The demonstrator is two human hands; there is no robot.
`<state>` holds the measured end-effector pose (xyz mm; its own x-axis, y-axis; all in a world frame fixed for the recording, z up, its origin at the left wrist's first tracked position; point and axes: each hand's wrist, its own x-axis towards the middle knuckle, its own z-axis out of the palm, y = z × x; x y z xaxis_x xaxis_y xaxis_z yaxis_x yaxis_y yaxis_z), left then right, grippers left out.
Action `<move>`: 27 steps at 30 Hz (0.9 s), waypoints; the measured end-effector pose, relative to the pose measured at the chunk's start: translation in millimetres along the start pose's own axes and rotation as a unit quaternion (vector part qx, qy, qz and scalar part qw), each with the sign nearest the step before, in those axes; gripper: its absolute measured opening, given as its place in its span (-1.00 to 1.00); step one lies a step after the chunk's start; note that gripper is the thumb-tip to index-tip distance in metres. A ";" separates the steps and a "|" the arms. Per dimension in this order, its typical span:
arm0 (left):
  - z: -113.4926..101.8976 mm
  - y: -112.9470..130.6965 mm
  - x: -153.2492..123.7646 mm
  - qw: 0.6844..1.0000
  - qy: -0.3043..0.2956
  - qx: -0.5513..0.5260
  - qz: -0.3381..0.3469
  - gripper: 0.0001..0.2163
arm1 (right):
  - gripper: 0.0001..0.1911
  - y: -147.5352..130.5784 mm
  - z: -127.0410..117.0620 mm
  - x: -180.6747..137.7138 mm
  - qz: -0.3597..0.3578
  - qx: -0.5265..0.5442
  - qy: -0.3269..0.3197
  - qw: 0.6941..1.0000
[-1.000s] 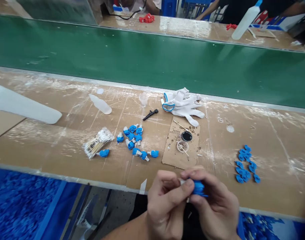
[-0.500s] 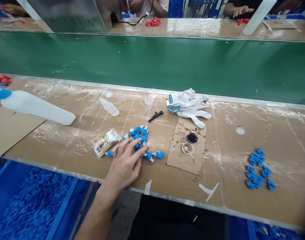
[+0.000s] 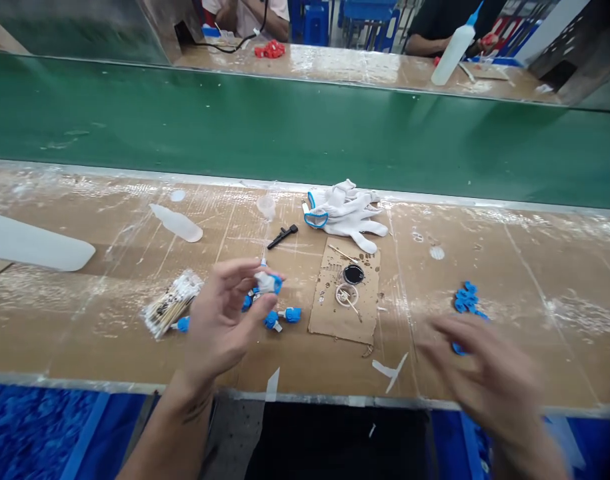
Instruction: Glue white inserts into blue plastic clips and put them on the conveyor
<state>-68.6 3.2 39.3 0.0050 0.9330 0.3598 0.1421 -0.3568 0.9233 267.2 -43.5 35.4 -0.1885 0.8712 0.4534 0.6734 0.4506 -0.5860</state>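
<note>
Between the thumb and fingers of my left hand [image 3: 225, 320] is a small blue-and-white plastic part [image 3: 269, 283], lifted above the table. Behind and below it lie more blue-and-white parts [image 3: 291, 315], partly covered by the hand. My right hand [image 3: 485, 373] is smeared by motion, so its fingers cannot be read. It passes in front of a group of small blue parts [image 3: 467, 297] on the right and hides some of them. A bag of cotton swabs [image 3: 171, 303] lies left of my left hand.
A cardboard piece [image 3: 325, 313] carries a pot of dark liquid [image 3: 353, 274], a clear ring-shaped lid and swabs. White gloves [image 3: 349, 213], a black tool-like piece [image 3: 283, 236] and white bottles [image 3: 35, 243] lie around. Beyond runs a green belt [image 3: 285, 127]; people sit across it.
My left hand has picked up a blue-and-white part from the pile and raised it. My right hand has come into view on the right. The camera view has shifted to the right.
</note>
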 end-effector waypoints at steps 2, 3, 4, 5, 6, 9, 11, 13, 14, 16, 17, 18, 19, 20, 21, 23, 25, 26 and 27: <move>13.3 1.8 18.2 0.998 -0.032 -0.046 0.001 -0.77 | -0.75 -7.3 13.5 15.5 -0.068 -0.047 -0.086 0.993; 17.7 0.8 25.5 0.998 -0.041 -0.047 0.006 -0.81 | -0.78 -9.6 22.0 23.7 -0.098 -0.062 -0.120 0.986; 20.7 -1.3 31.0 0.998 -0.048 -0.042 0.010 -0.84 | -0.82 -11.0 30.3 31.1 -0.118 -0.067 -0.137 0.981; 22.8 -4.1 34.4 0.998 -0.052 -0.038 0.007 -0.84 | -0.84 -11.8 37.5 37.0 -0.127 -0.064 -0.135 0.981; 24.2 -7.5 35.7 0.998 -0.054 -0.041 -0.006 -0.82 | -0.83 -12.1 43.2 41.4 -0.132 -0.060 -0.129 0.981; 27.6 -18.4 31.4 0.988 -0.058 -0.115 -0.081 -0.71 | -0.78 -11.9 50.5 47.7 -0.135 -0.046 -0.118 0.983; 30.2 -24.5 27.0 0.973 -0.047 -0.186 -0.126 -0.71 | -0.80 -11.9 50.9 50.5 -0.135 -0.035 -0.120 0.983; 32.3 -28.6 25.0 0.957 -0.029 -0.239 -0.160 -0.77 | -0.83 -12.4 51.6 54.4 -0.132 -0.026 -0.127 0.983; 32.9 -29.7 25.0 0.950 -0.018 -0.257 -0.177 -0.78 | -0.84 -13.0 52.6 56.6 -0.129 -0.024 -0.129 0.983; 33.0 -30.4 25.9 0.938 -0.001 -0.273 -0.213 -0.77 | -0.84 -14.3 55.7 60.4 -0.123 -0.023 -0.126 0.984; 32.6 -30.2 26.4 0.935 0.003 -0.272 -0.229 -0.74 | -0.84 -15.1 57.3 61.8 -0.119 -0.021 -0.121 0.985; 32.2 -29.8 26.8 0.935 0.005 -0.263 -0.240 -0.70 | -0.83 -15.7 58.7 62.9 -0.115 -0.016 -0.118 0.986; 31.8 -29.4 26.8 0.937 0.005 -0.248 -0.244 -0.66 | -0.82 -16.3 59.7 63.7 -0.113 -0.009 -0.116 0.987; 31.7 -29.0 26.5 0.943 0.003 -0.228 -0.243 -0.64 | -0.82 -16.6 60.4 64.5 -0.110 -0.004 -0.116 0.987; 31.9 -28.7 25.8 0.949 -0.001 -0.207 -0.236 -0.63 | -0.81 -16.8 60.6 65.4 -0.107 -0.001 -0.114 0.988; 33.6 -28.4 23.6 0.963 -0.008 -0.163 -0.215 -0.60 | -0.82 -16.9 60.6 67.7 -0.100 0.000 -0.101 0.990; 36.2 -28.4 20.9 0.975 -0.003 -0.116 -0.190 -0.56 | -0.82 -16.4 60.6 70.0 -0.098 0.002 -0.086 0.991; 37.5 -28.4 19.5 0.981 0.001 -0.090 -0.174 -0.57 | -0.81 -16.0 60.4 70.6 -0.098 0.007 -0.085 0.992; 38.5 -28.2 18.4 0.986 0.003 -0.064 -0.155 -0.61 | -0.81 -15.3 60.0 70.6 -0.098 0.015 -0.087 0.991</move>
<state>-34.4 32.2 14.7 -0.0238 0.9980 0.0586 0.0092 -0.0584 0.9983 200.7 22.8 36.1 -0.4359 0.7858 0.4387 0.5913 0.6176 -0.5186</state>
